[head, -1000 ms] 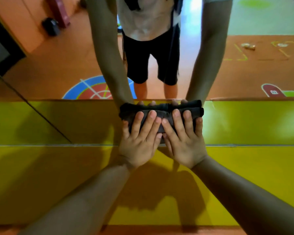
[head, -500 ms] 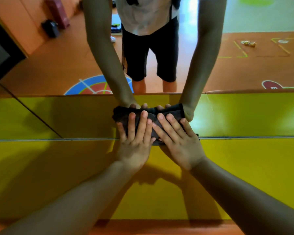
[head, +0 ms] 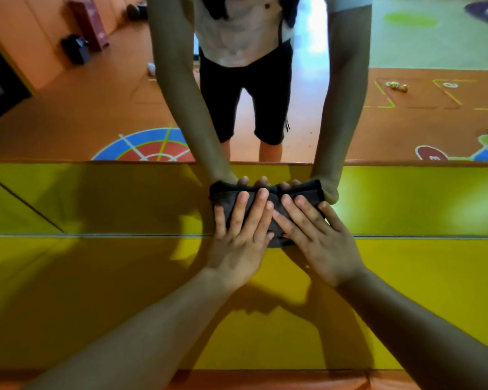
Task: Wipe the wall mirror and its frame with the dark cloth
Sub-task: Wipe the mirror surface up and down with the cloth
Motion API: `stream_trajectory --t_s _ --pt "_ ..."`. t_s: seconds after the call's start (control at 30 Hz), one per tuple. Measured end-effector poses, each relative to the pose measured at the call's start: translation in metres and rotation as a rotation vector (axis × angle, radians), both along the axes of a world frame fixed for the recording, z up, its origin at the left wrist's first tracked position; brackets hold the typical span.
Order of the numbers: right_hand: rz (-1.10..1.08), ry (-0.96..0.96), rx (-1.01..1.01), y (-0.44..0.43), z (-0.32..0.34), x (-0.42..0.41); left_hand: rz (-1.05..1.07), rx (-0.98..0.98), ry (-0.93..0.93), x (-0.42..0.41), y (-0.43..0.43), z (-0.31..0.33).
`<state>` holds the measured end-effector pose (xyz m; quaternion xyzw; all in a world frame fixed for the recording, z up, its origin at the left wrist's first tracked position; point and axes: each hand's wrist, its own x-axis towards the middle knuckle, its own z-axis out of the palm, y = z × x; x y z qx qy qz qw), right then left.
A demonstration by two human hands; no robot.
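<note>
From the head camera, the dark cloth (head: pixel 225 201) lay folded against the lower mirror (head: pixel 96 198), its long axis running left to right. Its bottom edge lapped over the seam onto the yellow panel (head: pixel 96 291). The left hand (head: pixel 237 249) and right hand (head: pixel 324 249) pressed it with straight, spread fingers. They covered most of the cloth, so its folds were hard to make out.
</note>
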<state>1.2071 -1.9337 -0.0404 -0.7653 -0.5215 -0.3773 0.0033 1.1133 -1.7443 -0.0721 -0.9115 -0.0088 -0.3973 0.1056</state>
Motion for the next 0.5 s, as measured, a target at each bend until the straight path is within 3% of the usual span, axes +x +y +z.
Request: stream_trajectory --t_s 0.27,0.5 --pt "-0.055 -0.018 0.037 -0.004 0.063 -0.001 -0.036 -0.032 0.023 0.003 -0.004 0.076" --pt "-0.022 -0.114 0.161 0.000 0.189 0.013 -0.033 0.064 -0.131 0.017 0.001 0.213"
